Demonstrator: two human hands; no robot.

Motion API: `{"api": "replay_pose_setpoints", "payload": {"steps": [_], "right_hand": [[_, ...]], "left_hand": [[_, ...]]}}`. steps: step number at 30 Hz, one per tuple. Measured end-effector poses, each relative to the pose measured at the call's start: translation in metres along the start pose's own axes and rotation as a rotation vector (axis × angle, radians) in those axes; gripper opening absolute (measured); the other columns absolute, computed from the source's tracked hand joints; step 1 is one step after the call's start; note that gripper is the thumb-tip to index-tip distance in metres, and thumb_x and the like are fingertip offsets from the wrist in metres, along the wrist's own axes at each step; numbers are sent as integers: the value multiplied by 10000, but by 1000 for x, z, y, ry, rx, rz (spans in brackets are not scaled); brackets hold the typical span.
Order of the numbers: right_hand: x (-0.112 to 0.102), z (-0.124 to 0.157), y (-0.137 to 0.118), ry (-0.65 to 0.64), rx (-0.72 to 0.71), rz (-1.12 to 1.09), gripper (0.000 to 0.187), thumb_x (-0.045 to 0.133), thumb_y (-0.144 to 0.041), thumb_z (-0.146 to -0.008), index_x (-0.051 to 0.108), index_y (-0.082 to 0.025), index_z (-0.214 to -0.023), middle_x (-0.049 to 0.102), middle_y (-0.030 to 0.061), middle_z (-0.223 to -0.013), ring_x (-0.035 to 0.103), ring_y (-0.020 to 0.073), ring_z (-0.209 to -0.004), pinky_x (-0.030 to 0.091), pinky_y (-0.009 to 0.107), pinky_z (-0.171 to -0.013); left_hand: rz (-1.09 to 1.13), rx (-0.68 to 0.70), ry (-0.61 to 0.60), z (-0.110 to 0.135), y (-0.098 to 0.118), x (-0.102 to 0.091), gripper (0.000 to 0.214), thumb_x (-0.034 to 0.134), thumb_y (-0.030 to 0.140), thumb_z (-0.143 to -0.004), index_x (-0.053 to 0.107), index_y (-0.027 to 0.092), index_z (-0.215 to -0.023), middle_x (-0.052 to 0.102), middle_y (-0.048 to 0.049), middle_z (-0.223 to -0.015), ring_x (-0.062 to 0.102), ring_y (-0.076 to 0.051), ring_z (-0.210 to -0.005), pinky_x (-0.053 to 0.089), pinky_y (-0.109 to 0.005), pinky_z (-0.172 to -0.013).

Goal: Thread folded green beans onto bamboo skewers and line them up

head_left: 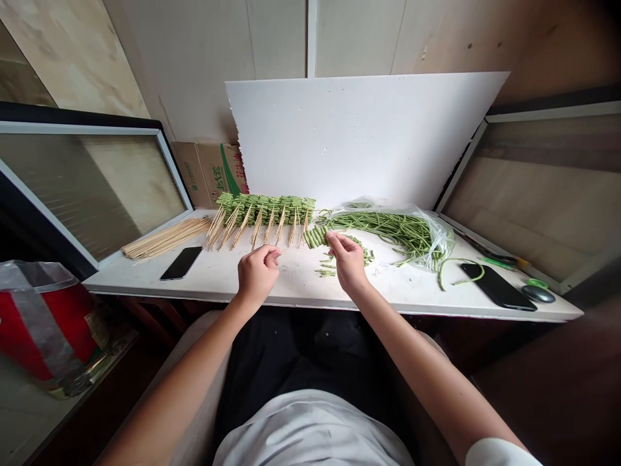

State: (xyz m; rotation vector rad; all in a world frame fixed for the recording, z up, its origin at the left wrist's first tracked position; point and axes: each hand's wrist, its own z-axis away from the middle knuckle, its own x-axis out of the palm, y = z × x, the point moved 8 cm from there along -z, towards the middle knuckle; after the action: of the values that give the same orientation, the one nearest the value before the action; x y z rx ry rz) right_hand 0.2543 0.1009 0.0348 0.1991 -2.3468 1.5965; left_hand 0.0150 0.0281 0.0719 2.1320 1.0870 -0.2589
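Note:
My right hand [348, 260] is closed, thumb and fingertips pinching the right end of a row of cut green bean pieces [316, 237]. The pieces lie side by side like a threaded skewer, though the stick in them is hard to see. Left of it, my left hand [259, 272] is curled with thumb against fingers; whatever it may hold is too thin or hidden to make out. Beneath and behind my right hand are loose cut bean pieces [328, 266]. Behind both hands, finished bean skewers [266, 208] are stacked in a row, their bamboo ends pointing toward me.
Long uncut beans [388, 226] spill from a clear plastic bag [439, 243]. Bare bamboo skewers [165, 238] lie at left by a black phone [182, 263]. At right are another dark phone [499, 287] and a mouse-like object [538, 294]. A white foam board [369, 136] stands behind.

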Motion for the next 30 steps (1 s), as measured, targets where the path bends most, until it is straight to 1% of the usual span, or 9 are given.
{"api": "replay_pose_setpoints", "payload": {"steps": [4,6,13,16,19,22,24,27,30], "right_hand": [[-8,-11,4,-45,3,43,389,735,-617,-867,827,-266,-1007,793,56,-1076,689,223,-1008,516,307,-762],[-16,-19,5,-78,-35,132,422,641,-627,-931,825,-273,-1071,798,59,-1052,695,230,-1018,519,325,-798],[-30,-36,22,-374,-324,884,201,711,-392,-943,848,-245,-936,784,111,-938,638,329,-968,458,485,-967],[-29,-32,38,-490,-360,1139,209,652,-278,-975,851,-218,-946,765,141,-935,602,347,-985,447,494,-963],[-26,-27,45,-521,-391,1304,286,571,-245,-1016,853,-212,-1051,754,170,-1022,559,371,-1051,449,489,-913],[-22,-23,48,-515,-431,1417,368,493,-209,-1040,838,-224,-1170,731,189,-1101,525,384,-1094,432,492,-889],[-20,-22,52,-534,-438,1457,382,487,-188,-1036,841,-228,-1172,717,193,-1109,520,382,-1105,423,496,-900],[-20,-23,55,-531,-432,1450,325,546,-187,-1012,864,-225,-1067,717,191,-1095,516,389,-1140,420,505,-931],[-26,-30,48,-462,-411,1300,207,652,-211,-968,858,-222,-947,744,179,-1081,527,403,-1180,426,523,-963]], "left_hand": [[-5,-25,-23,-4,-8,1,199,581,190,-940,764,210,-866,758,-31,-715,703,-212,-677,501,-299,-701],[-2,-28,-19,-5,-12,1,204,577,205,-953,764,209,-872,758,-32,-716,704,-212,-679,500,-300,-703],[15,-50,-34,-8,-25,3,205,574,230,-968,760,209,-885,759,-29,-730,715,-215,-699,497,-306,-710],[17,-56,-56,-8,-28,6,207,573,230,-970,760,209,-885,759,-32,-730,715,-217,-702,499,-306,-717],[21,-48,-57,-8,-28,7,207,574,230,-971,761,207,-885,757,-32,-727,710,-214,-694,498,-306,-719],[31,-43,-68,-7,-28,8,199,580,223,-967,764,208,-892,755,-31,-727,705,-212,-692,502,-307,-726],[27,-51,-82,-6,-29,11,194,583,216,-961,766,209,-899,754,-31,-727,706,-214,-697,508,-309,-731],[18,-64,-101,-5,-29,14,194,580,208,-955,767,210,-902,757,-35,-732,714,-219,-709,515,-311,-735],[17,-64,-106,-5,-29,15,196,577,196,-948,766,210,-896,760,-37,-735,718,-221,-715,514,-310,-728]]}}
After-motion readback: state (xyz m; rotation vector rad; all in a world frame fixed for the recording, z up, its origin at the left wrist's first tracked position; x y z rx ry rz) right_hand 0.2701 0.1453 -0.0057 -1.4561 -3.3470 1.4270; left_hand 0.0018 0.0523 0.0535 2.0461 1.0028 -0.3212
